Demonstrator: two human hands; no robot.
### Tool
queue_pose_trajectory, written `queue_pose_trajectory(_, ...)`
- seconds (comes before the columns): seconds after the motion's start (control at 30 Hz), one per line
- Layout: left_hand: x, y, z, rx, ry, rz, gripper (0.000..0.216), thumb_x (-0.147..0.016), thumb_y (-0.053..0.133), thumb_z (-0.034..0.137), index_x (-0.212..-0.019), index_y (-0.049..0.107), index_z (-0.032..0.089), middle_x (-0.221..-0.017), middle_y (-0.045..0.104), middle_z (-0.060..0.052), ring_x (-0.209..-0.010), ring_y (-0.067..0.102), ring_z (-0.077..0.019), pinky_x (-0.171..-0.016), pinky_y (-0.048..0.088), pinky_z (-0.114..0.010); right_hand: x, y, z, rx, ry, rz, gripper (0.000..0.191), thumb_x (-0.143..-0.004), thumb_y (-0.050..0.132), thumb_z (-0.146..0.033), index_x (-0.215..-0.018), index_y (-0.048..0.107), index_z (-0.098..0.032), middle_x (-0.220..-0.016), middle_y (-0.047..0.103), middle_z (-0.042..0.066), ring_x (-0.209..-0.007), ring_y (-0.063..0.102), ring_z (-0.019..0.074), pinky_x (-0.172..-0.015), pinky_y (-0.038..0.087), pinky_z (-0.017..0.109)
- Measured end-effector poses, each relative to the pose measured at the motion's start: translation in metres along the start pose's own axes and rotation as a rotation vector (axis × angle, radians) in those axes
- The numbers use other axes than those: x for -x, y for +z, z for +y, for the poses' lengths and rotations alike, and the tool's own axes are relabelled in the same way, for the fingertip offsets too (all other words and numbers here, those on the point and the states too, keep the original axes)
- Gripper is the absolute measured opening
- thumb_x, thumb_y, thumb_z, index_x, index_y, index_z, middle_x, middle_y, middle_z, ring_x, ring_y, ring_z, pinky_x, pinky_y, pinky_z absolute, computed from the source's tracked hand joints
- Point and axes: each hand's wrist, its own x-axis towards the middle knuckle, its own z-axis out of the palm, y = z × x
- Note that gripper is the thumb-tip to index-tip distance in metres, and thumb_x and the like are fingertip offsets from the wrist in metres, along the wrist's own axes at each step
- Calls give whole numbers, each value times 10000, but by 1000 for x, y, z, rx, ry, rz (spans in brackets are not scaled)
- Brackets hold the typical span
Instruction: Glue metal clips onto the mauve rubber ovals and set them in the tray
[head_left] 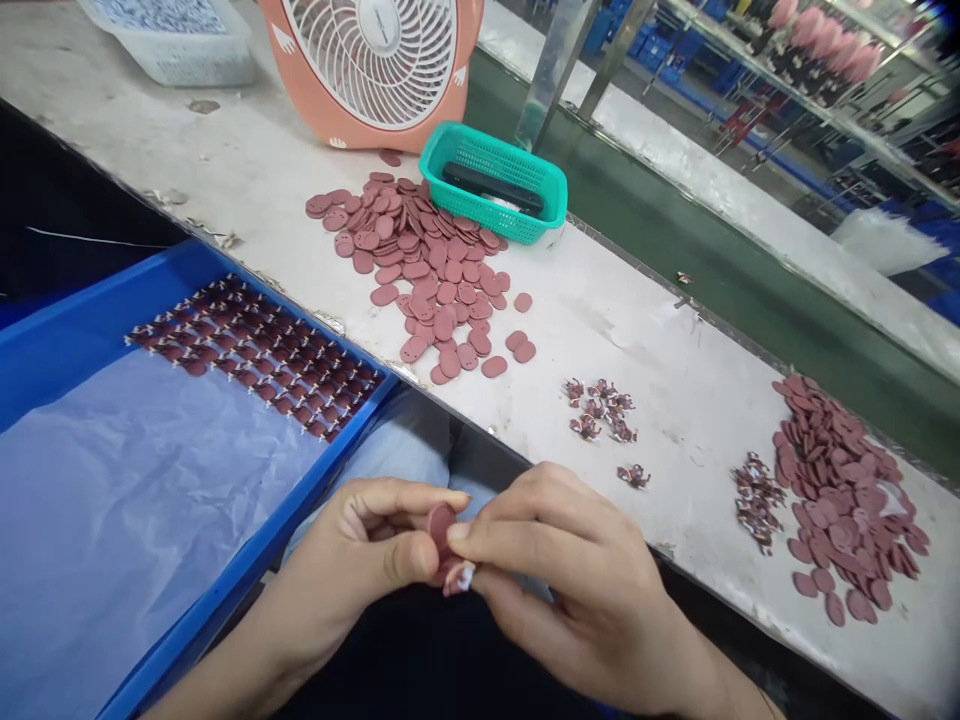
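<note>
Low in the middle, my left hand [375, 545] pinches a reddish-brown oval disc [440, 524] between thumb and fingers. My right hand [559, 570] is closed at the disc's right side, its thumb pressing there. A small brown and white figure [456, 578] sits at the disc's lower edge by the right fingertips; whether it is joined to the disc I cannot tell. Ahead on the table lie several similar small figures [600, 405], with one lone figure [634, 476] nearer my right hand. A heap of oval discs [427, 260] spreads beyond my hands.
At left a blue tray [379, 395] holds rows of dark assembled pieces [262, 350] on a thin sheet [150, 480]. A green basket [491, 190] and an orange fan [375, 70] stand behind the heap. More discs [847, 490] and figures [757, 500] lie right. A white tub [180, 50] is far left.
</note>
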Motion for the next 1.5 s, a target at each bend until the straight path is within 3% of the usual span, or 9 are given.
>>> queue_pose_trajectory(0.1,4,4,6,81,-49,-49,252,-618,928,362,-845,848,288,-652,769,-24,-544,678,-168,-530,531,-245,4,-3,-3,4,7,85,532,-849,725,-116,-1339,547,-219,-1062,694,65,-909,670,167,-789,580,303)
queue_pose_trajectory(0.23,6,3,6,144,-92,10,290,-545,962,345,-803,846,283,-661,779,-33,-519,678,-179,-516,550,-270,7,-4,1,-7,-29,144,310,-930,659,-191,-1238,630,-192,-923,673,58,-798,658,149,-692,576,267)
queue_pose_trajectory(0.33,-1,-7,0,152,-84,19,288,-603,939,376,-839,844,240,-659,762,-43,-544,656,-148,-525,551,-232,5,-2,6,-8,41,137,239,-920,667,-196,-1158,674,-175,-858,675,44,-729,648,132,-642,567,240)
queue_pose_trajectory(0.53,-17,-26,-14,314,-237,95,323,-666,891,449,-838,828,184,-665,707,-38,-559,626,-93,-457,500,-123,-6,8,17,-86,204,174,222,-900,663,-152,-1104,715,-225,-767,680,-18,-638,588,94,-612,526,209)
queue_pose_trajectory(1.0,-26,-26,-15,258,-208,30,300,-717,867,422,-831,799,153,-694,680,-34,-585,602,-94,-473,549,-145,-14,21,27,-194,344,103,195,-858,699,-176,-1034,775,-212,-666,632,-18,-585,551,93,-546,463,198)
queue_pose_trajectory(1.13,-22,-26,-11,156,-154,127,450,-717,823,544,-978,792,178,-853,715,-88,-738,664,-177,-504,578,-206,-16,34,32,-74,248,224,162,-839,676,-141,-971,751,-197,-677,639,-17,-551,560,90,-505,472,191)
queue_pose_trajectory(1.27,-14,-28,-7,-56,196,427,335,-645,906,424,-867,769,215,-774,668,-14,-676,597,-154,-507,544,-211,-19,57,41,234,61,361,166,-869,644,-102,-1004,698,-182,-717,666,10,-580,607,117,-546,520,232)
queue_pose_trajectory(1.33,-12,-30,-4,-137,282,461,298,-606,933,365,-774,747,204,-707,654,2,-620,562,-141,-491,509,-205,-22,70,46,362,-40,351,180,-888,639,-109,-1051,682,-169,-731,689,32,-609,629,143,-569,530,263)
queue_pose_trajectory(1.5,-9,-35,6,-214,293,553,222,-690,876,315,-699,696,187,-773,712,-17,-586,550,-122,-479,463,-196,-37,94,50,471,-179,284,206,-902,642,-129,-1108,656,-133,-713,696,40,-572,604,155,-533,489,296)
